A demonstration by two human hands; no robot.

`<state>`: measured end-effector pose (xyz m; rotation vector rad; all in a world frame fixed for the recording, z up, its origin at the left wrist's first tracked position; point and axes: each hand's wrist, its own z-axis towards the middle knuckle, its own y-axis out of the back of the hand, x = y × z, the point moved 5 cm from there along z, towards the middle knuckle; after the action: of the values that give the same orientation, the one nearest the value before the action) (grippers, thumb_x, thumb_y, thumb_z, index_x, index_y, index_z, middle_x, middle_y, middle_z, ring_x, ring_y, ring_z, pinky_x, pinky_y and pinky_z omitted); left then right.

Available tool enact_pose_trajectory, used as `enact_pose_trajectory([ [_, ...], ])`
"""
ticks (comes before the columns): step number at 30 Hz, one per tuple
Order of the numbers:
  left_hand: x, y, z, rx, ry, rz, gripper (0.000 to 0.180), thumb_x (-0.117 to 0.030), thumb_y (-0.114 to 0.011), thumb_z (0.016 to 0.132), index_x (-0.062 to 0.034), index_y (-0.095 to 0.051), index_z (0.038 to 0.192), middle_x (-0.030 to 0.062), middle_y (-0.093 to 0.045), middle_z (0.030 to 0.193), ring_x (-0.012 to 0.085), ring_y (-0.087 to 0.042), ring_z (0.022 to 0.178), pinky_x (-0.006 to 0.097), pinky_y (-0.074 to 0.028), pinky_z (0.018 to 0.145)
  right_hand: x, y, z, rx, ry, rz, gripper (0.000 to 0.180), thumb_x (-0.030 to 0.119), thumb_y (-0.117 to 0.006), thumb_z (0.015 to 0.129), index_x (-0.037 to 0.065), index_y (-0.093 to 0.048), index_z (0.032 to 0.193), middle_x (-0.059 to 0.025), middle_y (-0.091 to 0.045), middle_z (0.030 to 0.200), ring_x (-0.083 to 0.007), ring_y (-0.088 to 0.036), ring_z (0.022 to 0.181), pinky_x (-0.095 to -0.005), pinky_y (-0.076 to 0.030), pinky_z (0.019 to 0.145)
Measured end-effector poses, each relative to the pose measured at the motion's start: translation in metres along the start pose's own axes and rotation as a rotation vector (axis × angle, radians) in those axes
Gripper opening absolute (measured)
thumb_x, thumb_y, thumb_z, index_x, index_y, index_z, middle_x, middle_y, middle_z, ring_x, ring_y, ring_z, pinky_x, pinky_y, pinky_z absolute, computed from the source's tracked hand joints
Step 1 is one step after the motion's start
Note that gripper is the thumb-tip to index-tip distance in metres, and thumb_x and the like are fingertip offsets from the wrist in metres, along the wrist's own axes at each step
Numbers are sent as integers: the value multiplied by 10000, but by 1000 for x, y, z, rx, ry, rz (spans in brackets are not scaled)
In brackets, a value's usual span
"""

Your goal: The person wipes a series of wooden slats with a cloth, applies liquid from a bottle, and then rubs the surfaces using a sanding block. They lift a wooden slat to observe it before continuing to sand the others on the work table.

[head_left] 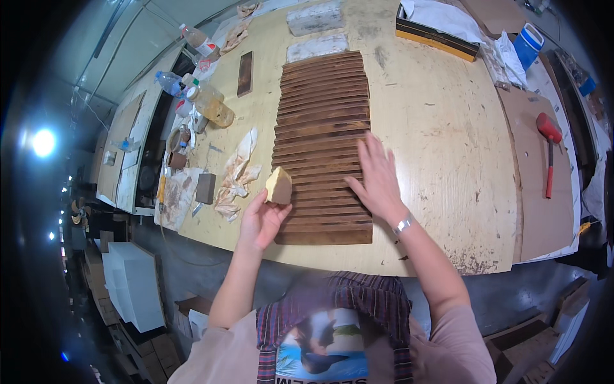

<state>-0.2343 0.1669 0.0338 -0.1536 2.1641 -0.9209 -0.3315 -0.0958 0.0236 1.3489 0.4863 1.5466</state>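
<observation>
Many dark brown wooden strips (323, 150) lie side by side in a long stack on the pale table. My left hand (263, 221) holds a yellow sponge (279, 185) with a brownish face, just over the left edge of the strips. My right hand (378, 176) is spread along the right edge of the strips, thumb and fingertips at their ends; it holds nothing. Left of the sponge lie a crumpled stained cloth (238, 176) and a dark grey block (205, 188).
A loose dark strip (245, 74) and a bottle of yellowish liquid (211, 107) stand out at the left. Whitish blocks (315, 18) sit beyond the stack. A red mallet (549, 131) rests on cardboard (531, 166) at right, near a blue jug (528, 46). The table's near edge is before me.
</observation>
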Motion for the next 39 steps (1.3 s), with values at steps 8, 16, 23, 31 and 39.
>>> enact_pose_trajectory([
  [8,-18,14,-12,-108,-89,-10,372,-260,-578,1000,-56,-553,1311,123,-637,1216,262,-625,1094,461,-522,977,-7,-44,116,103,-23,-164,846,517,-586,935,-25,-320,1527,-186,-242,1635,-291,-188,1531,-464,-145,1245],
  [16,-63,73,9,-451,-303,265,210,-258,-628,972,-112,-620,1123,44,-662,989,175,-634,884,389,-542,837,-13,-56,119,193,-32,-209,895,554,-568,934,-19,-264,1550,-187,-199,1649,-308,-152,1539,-496,-151,1235],
  [23,-45,64,30,-342,-267,231,206,-234,-631,969,-93,-609,1116,61,-678,979,187,-657,866,357,-561,793,-20,-43,136,35,13,-235,892,536,-590,925,-30,-281,1542,-194,-217,1642,-316,-168,1533,-493,-137,1240],
  [31,-57,78,42,-406,-227,138,239,-280,-613,979,-101,-604,1136,57,-679,994,193,-657,880,387,-551,830,-42,-55,148,120,-90,-306,885,550,-557,944,-17,-254,1552,-176,-187,1652,-320,-186,1524,-478,-222,1222],
  [39,-50,62,49,-138,-100,-74,385,-346,-547,1013,-69,-559,1281,143,-675,1134,252,-655,993,421,-544,920,-52,-26,130,38,-146,112,955,435,-695,881,-49,-218,1553,-241,-196,1634,-361,-172,1524,-457,-195,1229],
])
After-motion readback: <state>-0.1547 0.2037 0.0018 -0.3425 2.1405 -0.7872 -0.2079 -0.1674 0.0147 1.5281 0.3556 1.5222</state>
